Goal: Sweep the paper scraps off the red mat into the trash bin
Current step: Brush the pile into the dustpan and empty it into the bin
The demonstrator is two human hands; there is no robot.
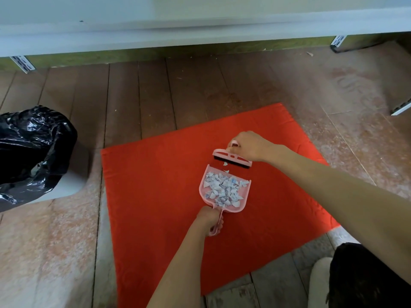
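Observation:
A red mat lies on the floor. On it rests a pink dustpan filled with several white paper scraps. My left hand grips the dustpan's handle at its near end. My right hand holds a pink hand brush with black bristles, set right at the dustpan's open far edge. A scrap or two lie between bristles and pan mouth. The trash bin, lined with a black bag, stands on the floor left of the mat.
A white table edge with metal legs spans the far side. The floor shows wooden planks and pinkish tiles. My knee and dark clothing sit at the bottom right. A white bracket lies at the far right.

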